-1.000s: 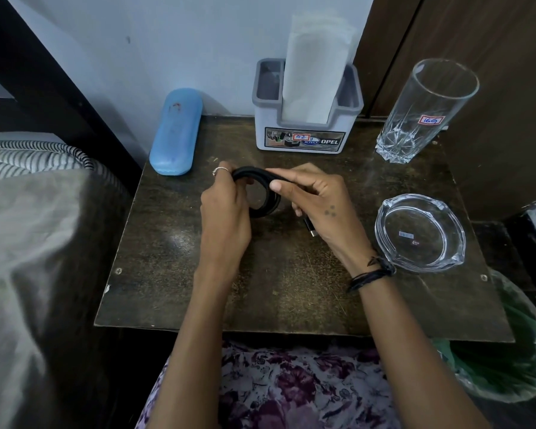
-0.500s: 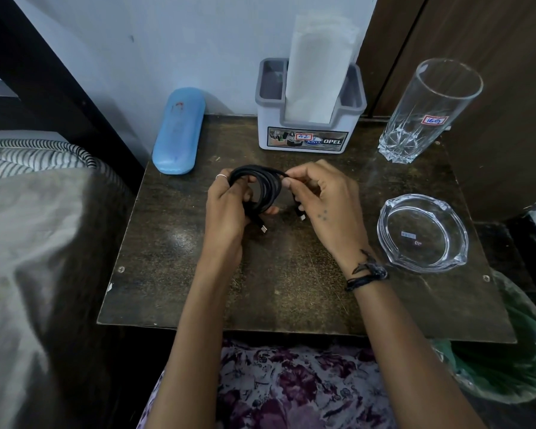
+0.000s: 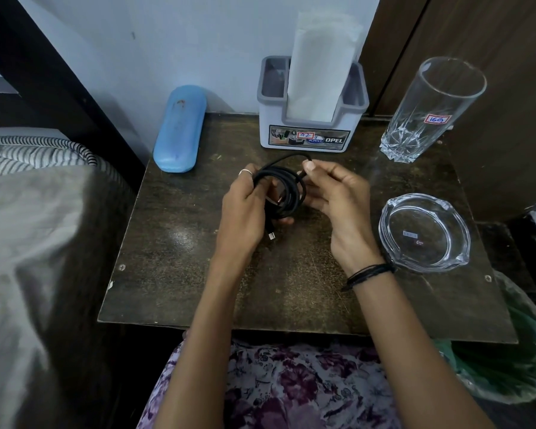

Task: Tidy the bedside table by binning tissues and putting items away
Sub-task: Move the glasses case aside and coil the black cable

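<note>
A black charging cable (image 3: 287,193) is coiled into loops above the middle of the dark bedside table (image 3: 174,274). My left hand (image 3: 245,209) grips the coil from the left, and one plug end hangs below it. My right hand (image 3: 331,193) pinches the free end of the cable at the top right of the coil. A grey tissue holder (image 3: 313,131) with white tissues (image 3: 319,66) standing in it sits at the back of the table.
A blue glasses case (image 3: 180,128) lies at the back left. A tall empty glass (image 3: 430,109) stands at the back right, with a glass ashtray (image 3: 424,233) in front of it. A bin with a green liner (image 3: 514,360) sits beside the table's right front corner. The bed (image 3: 28,227) is on the left.
The coil has been turned and a loose loop pulled up at its top. My right hand has shifted from over the coil to its right side, pinching the cable end.
</note>
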`<move>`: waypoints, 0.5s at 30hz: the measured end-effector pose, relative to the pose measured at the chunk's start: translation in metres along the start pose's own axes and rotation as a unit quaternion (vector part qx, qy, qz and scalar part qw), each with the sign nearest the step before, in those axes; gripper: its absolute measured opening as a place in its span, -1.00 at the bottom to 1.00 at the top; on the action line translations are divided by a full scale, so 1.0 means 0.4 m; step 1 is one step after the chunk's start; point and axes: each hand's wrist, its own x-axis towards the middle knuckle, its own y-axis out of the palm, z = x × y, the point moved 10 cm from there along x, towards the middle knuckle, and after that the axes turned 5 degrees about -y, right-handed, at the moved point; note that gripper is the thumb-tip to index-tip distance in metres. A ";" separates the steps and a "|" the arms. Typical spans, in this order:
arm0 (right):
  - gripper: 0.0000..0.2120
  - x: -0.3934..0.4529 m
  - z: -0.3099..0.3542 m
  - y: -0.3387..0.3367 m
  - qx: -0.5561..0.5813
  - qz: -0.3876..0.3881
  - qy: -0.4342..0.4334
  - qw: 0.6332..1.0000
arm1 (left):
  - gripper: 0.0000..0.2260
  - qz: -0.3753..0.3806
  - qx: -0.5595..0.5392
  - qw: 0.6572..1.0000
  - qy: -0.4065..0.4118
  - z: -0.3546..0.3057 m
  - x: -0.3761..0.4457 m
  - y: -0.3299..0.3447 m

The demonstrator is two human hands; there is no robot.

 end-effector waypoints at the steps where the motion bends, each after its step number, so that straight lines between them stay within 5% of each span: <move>1: -0.91 -0.001 -0.014 0.004 0.028 0.008 0.032 0.999 | -0.84 0.005 -0.006 1.000 -0.003 0.001 -0.001 0.004; 7: -0.85 -0.019 -0.070 0.038 0.095 0.078 0.159 0.980 | -0.85 -0.047 0.007 0.999 0.002 -0.014 -0.013 -0.020; 15: -0.86 -0.043 -0.036 0.107 0.069 0.182 0.100 0.976 | -0.73 -0.190 0.227 0.946 0.129 -0.086 -0.061 -0.075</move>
